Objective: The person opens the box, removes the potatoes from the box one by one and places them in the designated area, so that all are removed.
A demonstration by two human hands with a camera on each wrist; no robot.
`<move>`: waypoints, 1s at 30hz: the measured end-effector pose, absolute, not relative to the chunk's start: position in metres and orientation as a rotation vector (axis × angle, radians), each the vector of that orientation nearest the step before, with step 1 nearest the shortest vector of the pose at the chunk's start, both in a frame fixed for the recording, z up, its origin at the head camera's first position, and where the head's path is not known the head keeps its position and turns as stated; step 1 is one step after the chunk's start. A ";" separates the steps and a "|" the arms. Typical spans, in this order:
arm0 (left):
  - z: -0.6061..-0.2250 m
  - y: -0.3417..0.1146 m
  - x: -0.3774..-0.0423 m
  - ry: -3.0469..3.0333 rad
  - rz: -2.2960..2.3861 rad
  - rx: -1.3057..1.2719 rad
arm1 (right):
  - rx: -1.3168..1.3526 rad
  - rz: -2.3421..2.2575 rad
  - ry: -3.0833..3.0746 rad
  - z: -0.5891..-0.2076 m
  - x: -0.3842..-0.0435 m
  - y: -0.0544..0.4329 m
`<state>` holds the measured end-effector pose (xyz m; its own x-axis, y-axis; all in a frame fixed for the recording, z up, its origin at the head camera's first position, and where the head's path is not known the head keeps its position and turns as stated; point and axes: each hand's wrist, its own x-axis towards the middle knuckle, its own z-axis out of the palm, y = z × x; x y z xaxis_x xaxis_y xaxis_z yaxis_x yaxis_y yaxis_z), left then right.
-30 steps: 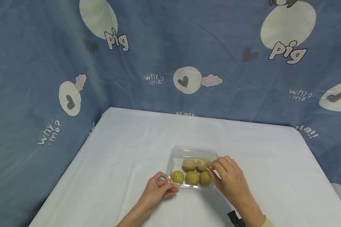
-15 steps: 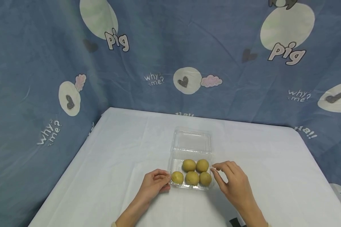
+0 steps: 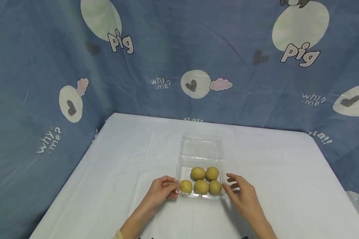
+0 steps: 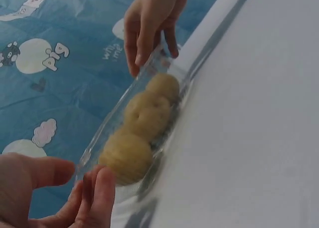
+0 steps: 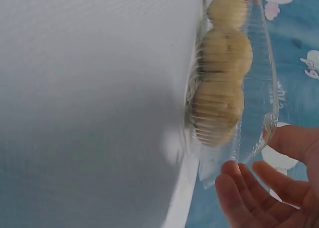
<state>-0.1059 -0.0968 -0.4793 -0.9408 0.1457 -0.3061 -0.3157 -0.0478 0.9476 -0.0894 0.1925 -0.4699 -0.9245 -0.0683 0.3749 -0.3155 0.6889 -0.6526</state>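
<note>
A clear plastic clamshell box point(image 3: 183, 172) sits on the white table, its lid point(image 3: 201, 147) folded back away from the person. In the box lie several round yellowish fruits point(image 3: 201, 187), two in the far row and the others along the near side. My left hand point(image 3: 162, 191) holds the box's left edge near the front, thumb and fingers on either side of the rim in the left wrist view. On the right, my right hand point(image 3: 242, 194) has its thumb at the rim near the front corner; its other fingers are spread loosely beside the wall.
A white cloth point(image 3: 137, 142) covers the table. Behind it and along the left side hangs a blue printed curtain point(image 3: 155, 49). Small dark bits point(image 3: 244, 237) show at the bottom edge of the head view.
The lid has swung back from over the box to lie flat on the far side. My right hand has let go of it and come down to the right rim; my left hand has shifted slightly left.
</note>
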 end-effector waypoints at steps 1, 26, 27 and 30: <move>-0.479 -0.097 -0.108 1.940 2.053 -0.189 | 0.297 1.073 -2.582 -0.470 -0.090 0.192; -0.477 -0.097 -0.118 1.976 2.077 -0.182 | 0.724 0.491 -2.734 -0.447 -0.101 0.164; -0.477 -0.097 -0.118 1.974 2.078 -0.180 | 0.722 0.484 -2.746 -0.446 -0.102 0.163; -0.477 -0.098 -0.118 1.969 2.075 -0.174 | 0.698 0.467 -2.798 -0.442 -0.103 0.159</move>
<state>-0.1182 -0.0983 -0.4773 -0.9548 0.1155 -0.2737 -0.2794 -0.0361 0.9595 -0.1028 0.1588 -0.4424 -0.8631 -0.4169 0.2849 -0.4869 0.8368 -0.2505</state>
